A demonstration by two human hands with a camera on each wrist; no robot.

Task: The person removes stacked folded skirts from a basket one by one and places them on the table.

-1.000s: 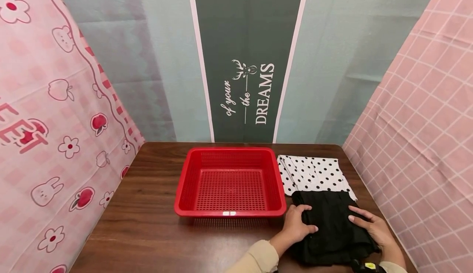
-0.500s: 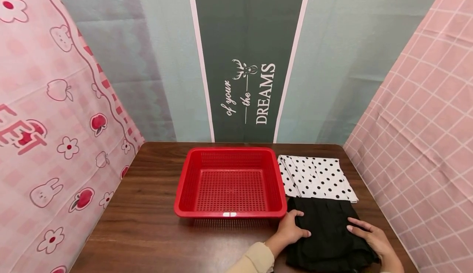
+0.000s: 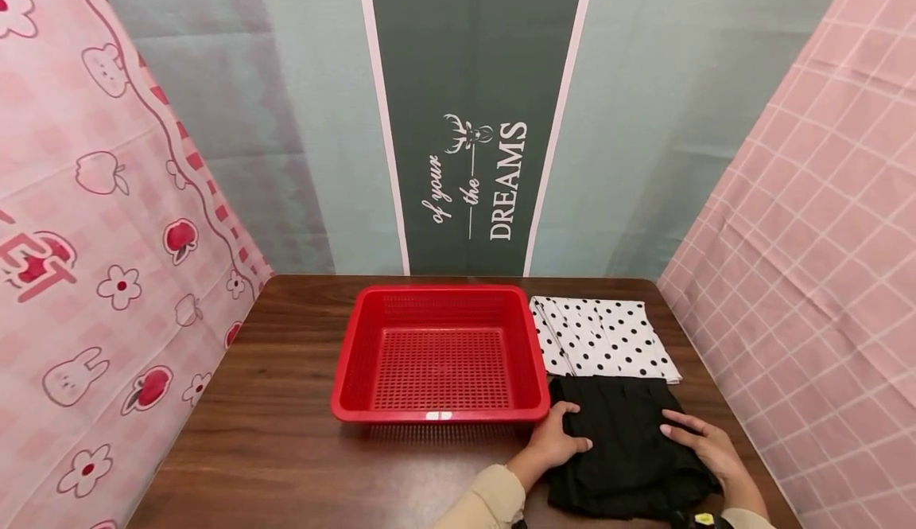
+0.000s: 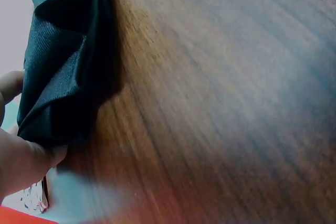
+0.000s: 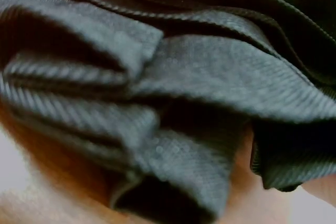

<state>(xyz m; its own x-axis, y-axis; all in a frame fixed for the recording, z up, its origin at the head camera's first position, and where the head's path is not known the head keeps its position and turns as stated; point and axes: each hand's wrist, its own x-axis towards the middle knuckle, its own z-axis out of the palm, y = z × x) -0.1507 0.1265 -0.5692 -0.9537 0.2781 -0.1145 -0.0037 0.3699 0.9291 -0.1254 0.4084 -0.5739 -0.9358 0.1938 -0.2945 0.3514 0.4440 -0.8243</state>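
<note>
A folded black garment (image 3: 622,449) lies at the table's near right; its exact kind cannot be told. My left hand (image 3: 551,440) holds its left edge, thumb and a finger lying over the top. On the opposite edge, my right hand (image 3: 704,448) grips the fabric with fingers on top. In the left wrist view, the thumb and fingers of the left hand (image 4: 21,161) clasp the end of the thick black bundle (image 4: 63,72). Several loose layers and stitched hems of the garment (image 5: 210,72) fill the right wrist view, partly hiding the right hand.
A red plastic basket (image 3: 440,416) with a perforated floor stands left of the garment, close to my left hand. Behind the garment lies a folded white cloth with black dots (image 3: 601,336). The brown wooden table (image 3: 272,433) ends at curtains on its back and sides.
Both hands have drawn the black garment slightly towards me and left, so its back edge now sits off the dotted cloth. The head view has shifted a little.
</note>
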